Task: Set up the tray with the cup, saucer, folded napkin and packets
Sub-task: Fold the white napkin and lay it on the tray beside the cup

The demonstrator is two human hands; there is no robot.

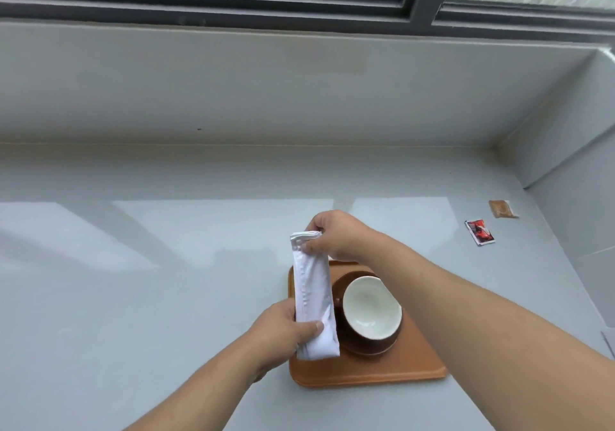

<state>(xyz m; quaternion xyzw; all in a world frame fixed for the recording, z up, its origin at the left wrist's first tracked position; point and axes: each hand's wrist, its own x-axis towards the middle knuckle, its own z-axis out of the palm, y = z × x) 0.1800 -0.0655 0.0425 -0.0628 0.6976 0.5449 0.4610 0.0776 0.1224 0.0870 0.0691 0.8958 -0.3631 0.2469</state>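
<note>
An orange tray (pixel 382 372) lies on the grey counter. On it stands a brown cup with a white inside (pixel 371 307) on a dark brown saucer (pixel 366 347). A white napkin (pixel 314 297), folded into a long narrow strip, is held over the tray's left side. My left hand (pixel 283 331) pinches its near end and my right hand (pixel 336 236) pinches its far end. A red packet (pixel 480 232) and a brown packet (pixel 502 208) lie on the counter far to the right, off the tray.
The grey counter (pixel 133 264) runs left and back to a low wall under a dark-framed window (pixel 419 1). A grey side wall (pixel 565 137) closes off the right, just past the packets.
</note>
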